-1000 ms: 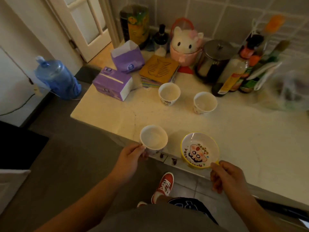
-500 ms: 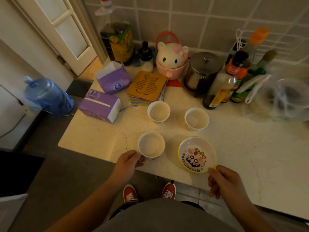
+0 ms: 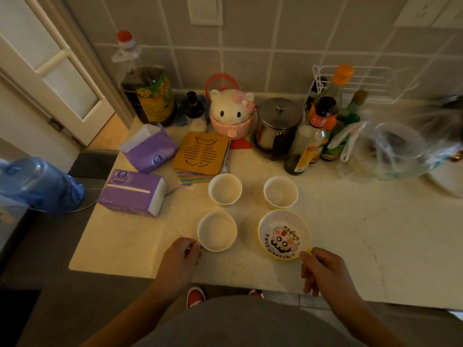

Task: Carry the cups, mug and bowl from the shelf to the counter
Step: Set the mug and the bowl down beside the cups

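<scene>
A white mug (image 3: 217, 231) stands on the pale counter (image 3: 350, 234) near its front edge. My left hand (image 3: 179, 259) is closed on the mug's handle at its near left side. To its right sits a yellow-rimmed bowl (image 3: 284, 235) with a cartoon face inside. My right hand (image 3: 323, 270) pinches the bowl's near rim. Behind them stand two white cups, one on the left (image 3: 225, 190) and one on the right (image 3: 281, 192), both upright and untouched.
Two purple tissue packs (image 3: 132, 194) lie at the counter's left end beside a wooden trivet (image 3: 200, 154). Along the tiled wall stand an oil bottle (image 3: 147, 91), a cat-shaped pot (image 3: 231, 112), a steel canister (image 3: 278, 123), sauce bottles (image 3: 318, 126) and a plastic bag (image 3: 390, 146). A blue water jug (image 3: 37, 184) is on the floor, left.
Mug and bowl have moved from the counter's edge further onto it, now behind the front edge, with both hands still on them. The view has tilted up toward the wall.
</scene>
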Available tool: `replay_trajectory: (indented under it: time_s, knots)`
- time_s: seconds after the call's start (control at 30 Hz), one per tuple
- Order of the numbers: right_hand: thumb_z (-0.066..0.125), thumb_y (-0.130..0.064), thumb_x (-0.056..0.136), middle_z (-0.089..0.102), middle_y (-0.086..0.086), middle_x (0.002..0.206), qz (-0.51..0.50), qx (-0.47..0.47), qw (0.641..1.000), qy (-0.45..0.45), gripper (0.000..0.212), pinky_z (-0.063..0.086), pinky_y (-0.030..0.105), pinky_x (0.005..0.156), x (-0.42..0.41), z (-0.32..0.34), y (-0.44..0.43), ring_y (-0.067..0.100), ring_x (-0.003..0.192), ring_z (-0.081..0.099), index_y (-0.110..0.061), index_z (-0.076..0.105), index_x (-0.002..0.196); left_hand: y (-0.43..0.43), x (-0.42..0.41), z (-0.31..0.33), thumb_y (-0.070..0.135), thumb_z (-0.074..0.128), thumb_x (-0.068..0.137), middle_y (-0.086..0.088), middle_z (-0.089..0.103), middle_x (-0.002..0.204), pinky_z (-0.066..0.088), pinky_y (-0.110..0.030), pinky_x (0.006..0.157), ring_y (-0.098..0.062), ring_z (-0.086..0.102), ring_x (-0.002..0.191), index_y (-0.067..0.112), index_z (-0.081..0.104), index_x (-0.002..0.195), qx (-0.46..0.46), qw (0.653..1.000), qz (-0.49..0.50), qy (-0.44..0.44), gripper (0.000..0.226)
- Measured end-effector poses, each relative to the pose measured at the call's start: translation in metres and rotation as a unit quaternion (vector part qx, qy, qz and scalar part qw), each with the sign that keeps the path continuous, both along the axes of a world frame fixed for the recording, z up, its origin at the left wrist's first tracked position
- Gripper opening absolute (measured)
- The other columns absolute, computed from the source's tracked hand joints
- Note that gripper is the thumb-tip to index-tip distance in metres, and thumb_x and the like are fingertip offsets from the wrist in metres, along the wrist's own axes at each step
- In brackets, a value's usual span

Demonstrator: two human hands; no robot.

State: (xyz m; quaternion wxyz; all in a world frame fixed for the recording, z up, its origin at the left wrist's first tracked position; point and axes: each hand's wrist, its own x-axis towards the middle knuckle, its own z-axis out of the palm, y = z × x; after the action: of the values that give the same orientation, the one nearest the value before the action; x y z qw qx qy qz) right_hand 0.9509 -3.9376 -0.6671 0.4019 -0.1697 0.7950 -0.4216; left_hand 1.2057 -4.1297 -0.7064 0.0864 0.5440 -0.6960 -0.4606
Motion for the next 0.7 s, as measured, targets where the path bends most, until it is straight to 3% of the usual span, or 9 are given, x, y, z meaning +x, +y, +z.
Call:
replay_trajectory:
  time_s: [0.17,0.27,0.37,0.43,0.47,0.53,0.6,0.7]
  knots:
    - [0.059,-0.024,0.092,0.066,0.010,0.057,-0.014,0.007,1.000,0.006,0.034,0.045,0.030,0.040,0.004,-0.007,-0.001,0.026,0.040,0.060,-0.002,0.061,0.065,-0.005,0.005,0.001,0.044,0.054,0.092,0.007,0.066,0.093,0.056,-0.036,0.077,-0.012,0.065,0.085,0.038,0.058,0.088,-0.018,0.999,-0.041,0.009,0.008]
    - [0.060,-0.023,0.091,0.066,0.009,0.057,-0.021,0.012,1.000,0.008,0.033,0.046,0.028,0.039,0.007,-0.012,-0.001,0.025,0.040,0.061,-0.008,0.062,0.062,-0.005,0.012,0.000,0.079,0.045,0.073,0.018,0.062,0.102,0.053,-0.024,0.076,-0.003,0.062,0.091,0.042,0.055,0.101,-0.012,0.999,-0.033,0.020,0.048]
    - [0.060,-0.021,0.091,0.067,0.009,0.058,-0.032,0.013,0.999,0.000,0.033,0.046,0.027,0.039,0.009,-0.015,0.001,0.023,0.041,0.060,-0.010,0.062,0.061,-0.009,0.017,-0.003,0.084,0.042,0.069,0.024,0.053,0.110,0.047,-0.020,0.080,0.008,0.051,0.098,0.044,0.047,0.113,-0.090,0.992,-0.070,-0.049,0.059]
    - [0.059,-0.020,0.092,0.067,0.007,0.057,-0.030,0.014,0.999,0.002,0.033,0.046,0.026,0.039,0.011,-0.016,0.001,0.021,0.040,0.059,-0.010,0.062,0.061,-0.013,0.019,-0.009,0.081,0.048,0.071,0.013,0.051,0.128,0.045,-0.026,0.092,0.003,0.045,0.114,0.035,0.046,0.127,-0.164,0.972,-0.131,-0.107,0.072]
    - [0.059,-0.019,0.092,0.066,0.005,0.055,-0.025,0.016,1.000,0.006,0.032,0.046,0.026,0.039,0.013,-0.016,0.002,0.019,0.040,0.059,-0.010,0.063,0.062,-0.015,0.021,-0.012,0.080,0.051,0.071,0.007,0.047,0.139,0.043,-0.034,0.103,-0.007,0.041,0.128,0.031,0.043,0.134,-0.184,0.962,-0.159,-0.129,0.080]
    - [0.057,-0.019,0.093,0.066,0.005,0.053,-0.020,0.022,0.999,0.012,0.032,0.046,0.025,0.039,0.016,-0.016,0.002,0.018,0.038,0.057,-0.008,0.065,0.064,-0.017,0.022,-0.018,0.083,0.049,0.069,0.000,0.034,0.155,0.026,-0.044,0.117,-0.020,0.025,0.144,0.029,0.036,0.143,-0.195,0.948,-0.197,-0.159,0.092]
    - [0.057,-0.022,0.094,0.066,0.009,0.052,-0.016,0.027,0.999,0.010,0.032,0.047,0.025,0.041,0.019,-0.016,0.005,0.018,0.038,0.056,-0.009,0.067,0.066,-0.017,0.022,-0.020,0.086,0.044,0.068,-0.002,0.024,0.160,0.018,-0.047,0.119,-0.023,0.015,0.148,0.029,0.031,0.146,-0.190,0.942,-0.213,-0.177,0.098]
    - [0.055,-0.025,0.094,0.066,0.007,0.052,-0.015,0.033,0.999,0.000,0.032,0.048,0.022,0.043,0.024,-0.017,0.009,0.015,0.039,0.056,-0.011,0.068,0.068,-0.016,0.020,-0.022,0.085,0.044,0.067,-0.003,0.023,0.161,0.018,-0.049,0.119,-0.023,0.014,0.149,0.028,0.032,0.146,-0.197,0.940,-0.210,-0.182,0.099]
